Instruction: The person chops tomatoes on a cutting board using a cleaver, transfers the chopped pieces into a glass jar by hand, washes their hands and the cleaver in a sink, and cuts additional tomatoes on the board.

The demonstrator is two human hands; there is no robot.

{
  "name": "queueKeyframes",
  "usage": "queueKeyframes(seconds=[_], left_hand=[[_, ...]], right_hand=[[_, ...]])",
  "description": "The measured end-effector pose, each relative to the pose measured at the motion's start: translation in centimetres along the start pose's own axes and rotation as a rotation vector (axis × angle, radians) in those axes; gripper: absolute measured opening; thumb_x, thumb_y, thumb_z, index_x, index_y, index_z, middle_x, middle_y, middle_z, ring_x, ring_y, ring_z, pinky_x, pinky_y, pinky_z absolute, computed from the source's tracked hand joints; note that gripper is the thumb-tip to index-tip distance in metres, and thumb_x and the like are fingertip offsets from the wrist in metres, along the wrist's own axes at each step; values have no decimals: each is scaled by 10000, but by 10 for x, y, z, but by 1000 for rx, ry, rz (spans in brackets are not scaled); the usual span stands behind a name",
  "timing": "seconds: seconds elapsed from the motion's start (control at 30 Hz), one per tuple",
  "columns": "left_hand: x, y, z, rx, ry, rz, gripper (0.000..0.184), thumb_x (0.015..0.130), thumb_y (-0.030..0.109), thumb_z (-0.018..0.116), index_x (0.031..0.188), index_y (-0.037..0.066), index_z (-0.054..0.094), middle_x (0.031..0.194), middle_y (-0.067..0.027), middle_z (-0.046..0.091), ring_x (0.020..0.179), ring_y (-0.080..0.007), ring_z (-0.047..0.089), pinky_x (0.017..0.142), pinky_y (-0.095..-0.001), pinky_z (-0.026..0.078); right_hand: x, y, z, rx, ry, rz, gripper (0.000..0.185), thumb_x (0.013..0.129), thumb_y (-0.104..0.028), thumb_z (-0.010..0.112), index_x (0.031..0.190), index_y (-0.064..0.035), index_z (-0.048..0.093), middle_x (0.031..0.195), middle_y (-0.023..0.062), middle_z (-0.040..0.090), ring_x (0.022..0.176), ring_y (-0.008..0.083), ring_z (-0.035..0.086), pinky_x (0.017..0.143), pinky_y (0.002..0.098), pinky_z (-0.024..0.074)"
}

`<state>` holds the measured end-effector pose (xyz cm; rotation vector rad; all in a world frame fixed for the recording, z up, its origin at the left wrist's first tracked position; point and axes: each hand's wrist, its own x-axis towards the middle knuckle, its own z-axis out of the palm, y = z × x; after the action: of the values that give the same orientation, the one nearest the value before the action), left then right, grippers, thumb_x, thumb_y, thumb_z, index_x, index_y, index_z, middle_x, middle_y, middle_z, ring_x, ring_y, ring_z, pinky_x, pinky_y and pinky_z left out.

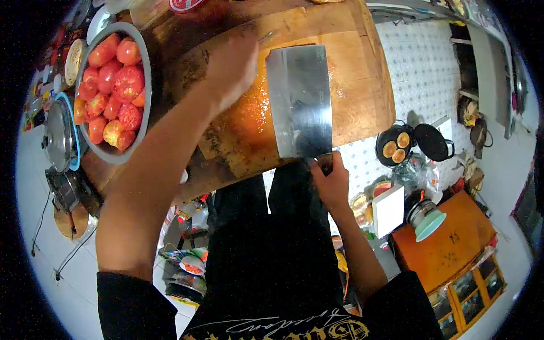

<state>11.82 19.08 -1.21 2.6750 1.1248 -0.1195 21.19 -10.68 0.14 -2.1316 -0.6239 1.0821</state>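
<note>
My right hand (331, 180) is closed round the dark handle of a cleaver (300, 102). Its broad steel blade lies over a wooden cutting board (357, 102), which is wet with orange-red juice and bits of pulp left of the blade. My left hand (233, 65) is above the board, left of the blade and apart from it. Motion blurs its fingers, so whether they hold anything is unclear. Beside my left forearm, a grey metal bowl (148, 85) is filled with several peeled-looking red tomatoes (129, 82).
At left stand a lidded pot (58, 136) and a blue-rimmed basin (76, 144). To the right, a black pan (391, 136) holds three round browned cakes on the tiled floor. An orange wooden cabinet (442, 238) stands lower right. A red round lid (186, 4) shows at the top.
</note>
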Motion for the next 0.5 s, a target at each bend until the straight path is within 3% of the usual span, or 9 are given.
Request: queueKeyframes(seconds=[0.07,0.2,0.27,0.3,0.33,0.37,0.43,0.47,0.5], left_hand=[[3,-11,-11,5,18,19,175,804,113,585,918,-19,570,849,-205,633,804,-373,634,707,-461,535],[-4,-20,-60,-47,183,125,175,816,124,595,924,-15,591,866,-235,637,794,-381,638,711,-443,533],[-23,-12,-97,-106,258,177,171,831,120,595,940,-12,593,888,-244,638,805,-381,638,714,-424,535],[-38,-5,-117,-221,204,8,152,861,100,577,956,-19,586,914,-233,647,847,-346,647,727,-385,536],[-50,0,-128,-334,149,-160,134,891,79,560,972,-26,579,941,-221,656,889,-311,657,740,-346,537],[-60,-2,-127,-332,148,-160,134,891,79,560,972,-26,579,941,-221,656,889,-311,657,740,-346,537],[-85,-14,-110,-852,388,-303,116,933,41,511,1005,-35,560,1009,-190,658,976,-249,651,814,-301,536],[-97,-12,-99,-843,389,-309,116,933,41,511,1005,-35,560,1009,-190,658,976,-249,651,814,-301,536],[-108,-6,-87,-1075,503,-401,105,937,21,494,1006,-38,545,1021,-184,651,1004,-250,637,856,-325,531]], right_hand=[[2,1,-2,17,-50,120,166,851,-86,644,865,-31,488,637,51,580,488,108,530,454,269,419],[4,5,-3,35,-61,119,164,850,-86,643,859,-30,489,637,53,579,487,110,531,451,271,419],[5,2,-5,18,-104,204,283,837,-136,652,1057,-12,523,786,160,649,707,285,645,662,381,503],[6,3,-3,21,-104,205,283,837,-136,652,1057,-12,523,786,160,649,707,285,645,662,381,503],[6,6,-1,39,-75,163,202,845,-113,643,963,-22,508,704,106,613,594,200,587,558,328,463],[6,7,1,57,-48,121,155,853,-90,635,869,-32,493,623,51,578,482,115,530,454,275,422],[6,7,1,50,-49,117,153,854,-92,634,870,-32,494,619,51,576,483,115,529,455,274,420],[6,7,3,41,-53,111,151,855,-94,633,870,-33,496,614,50,574,483,114,529,456,273,419],[7,9,5,46,-69,108,151,855,-94,633,870,-33,496,614,50,574,483,114,529,456,273,419]])
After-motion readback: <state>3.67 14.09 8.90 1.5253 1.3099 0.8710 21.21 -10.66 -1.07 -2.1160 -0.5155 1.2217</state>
